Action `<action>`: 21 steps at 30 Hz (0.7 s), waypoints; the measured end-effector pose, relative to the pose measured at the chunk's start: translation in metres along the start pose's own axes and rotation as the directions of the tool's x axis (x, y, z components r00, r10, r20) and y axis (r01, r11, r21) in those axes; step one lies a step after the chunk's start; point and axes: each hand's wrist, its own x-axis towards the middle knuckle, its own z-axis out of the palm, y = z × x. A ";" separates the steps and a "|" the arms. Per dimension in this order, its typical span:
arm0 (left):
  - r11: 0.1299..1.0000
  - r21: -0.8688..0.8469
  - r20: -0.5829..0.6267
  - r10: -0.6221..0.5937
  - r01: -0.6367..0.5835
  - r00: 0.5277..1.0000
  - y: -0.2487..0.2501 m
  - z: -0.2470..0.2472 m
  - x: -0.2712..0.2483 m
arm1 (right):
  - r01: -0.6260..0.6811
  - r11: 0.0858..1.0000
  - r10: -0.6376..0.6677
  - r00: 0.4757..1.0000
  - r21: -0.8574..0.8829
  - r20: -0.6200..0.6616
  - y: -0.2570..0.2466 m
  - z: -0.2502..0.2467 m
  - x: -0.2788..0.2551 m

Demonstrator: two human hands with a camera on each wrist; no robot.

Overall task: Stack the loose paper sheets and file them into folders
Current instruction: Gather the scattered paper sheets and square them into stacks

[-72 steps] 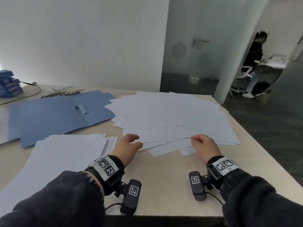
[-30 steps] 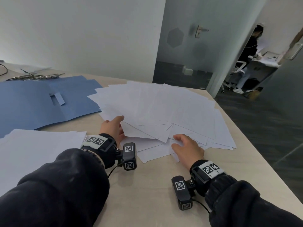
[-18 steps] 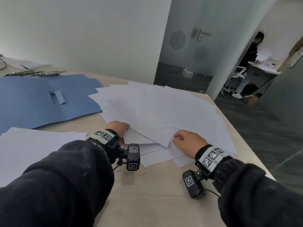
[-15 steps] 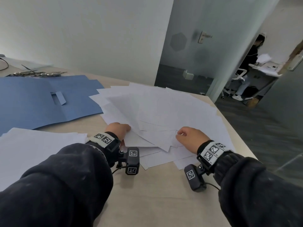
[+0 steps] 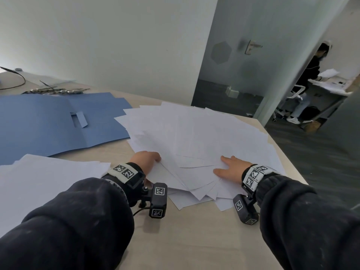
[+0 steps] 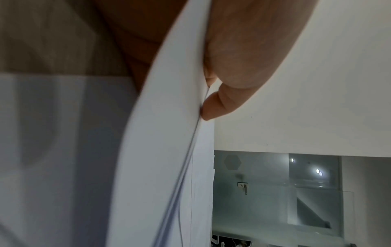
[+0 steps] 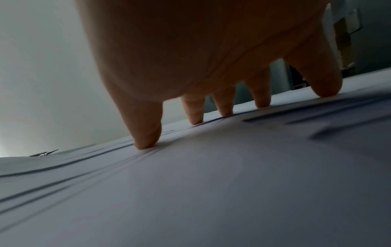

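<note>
A fan of loose white paper sheets [image 5: 204, 137] lies spread on the beige table [image 5: 194, 240]. My left hand [image 5: 147, 159] is at the fan's near-left edge. In the left wrist view its thumb [image 6: 237, 66] lies on top of a few lifted sheets [image 6: 165, 150], with the fingers underneath, pinching them. My right hand [image 5: 229, 166] lies on top of the fan's near-right part. Its fingertips [image 7: 148, 138] are spread and press down on the paper [image 7: 211, 183]. An open blue folder [image 5: 48, 125] lies flat at the left.
A second pile of white sheets [image 5: 44, 178] lies near left, below the folder. Metal fasteners [image 5: 56, 91] and a black cable [image 5: 15, 82] lie at the back left. The table's right edge [image 5: 288, 158] drops to dark floor. A person [image 5: 311, 75] stands beyond the glass door.
My right hand went from curled at the sheets' near corner to flat with spread fingers on top. The left hand stayed at the left edge, and the lifted sheets shifted slightly.
</note>
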 end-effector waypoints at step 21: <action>0.996 0.051 -0.035 0.081 -0.079 0.996 -0.003 0.004 -0.014 | 0.309 0.950 -0.311 0.949 0.048 0.048 0.006 0.024 -0.074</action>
